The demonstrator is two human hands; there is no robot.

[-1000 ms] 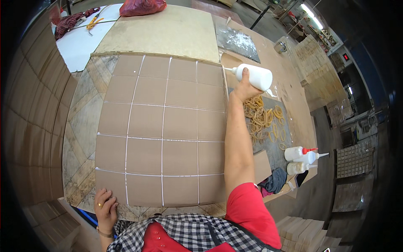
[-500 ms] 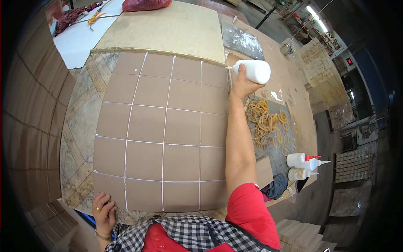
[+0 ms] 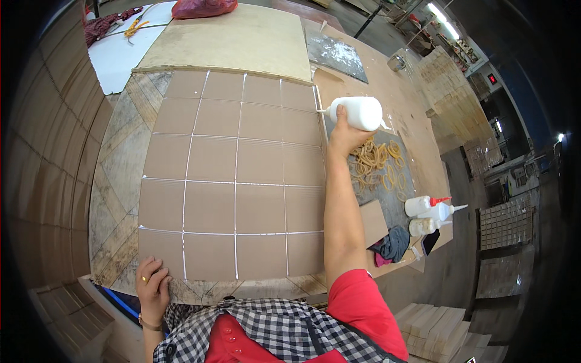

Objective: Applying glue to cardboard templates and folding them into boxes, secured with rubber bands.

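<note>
A brown cardboard sheet [image 3: 260, 158] lies on the table, crossed by thin white glue lines that form a grid. My right hand [image 3: 347, 134] grips a white squeeze bottle [image 3: 361, 113], tipped on its side with its nozzle pointing left at the sheet's right edge, near the far corner. A white line shows along that edge beyond the nozzle. My left hand [image 3: 154, 288] rests at the near left corner of the sheet, fingers stretched out over its edge, holding nothing.
A heap of rubber bands [image 3: 372, 162] lies right of my forearm. Several glue bottles [image 3: 419, 206], a dark cloth [image 3: 392, 243] and a phone [image 3: 430, 242] sit near the right table edge. A pale board [image 3: 224, 39] lies beyond the sheet; stacked brown sheets [image 3: 51, 151] rise at left.
My right hand has drawn the bottle a little nearer along the right edge, and a white line now shows behind the nozzle. The view has shifted slightly; my left hand stays at the corner.
</note>
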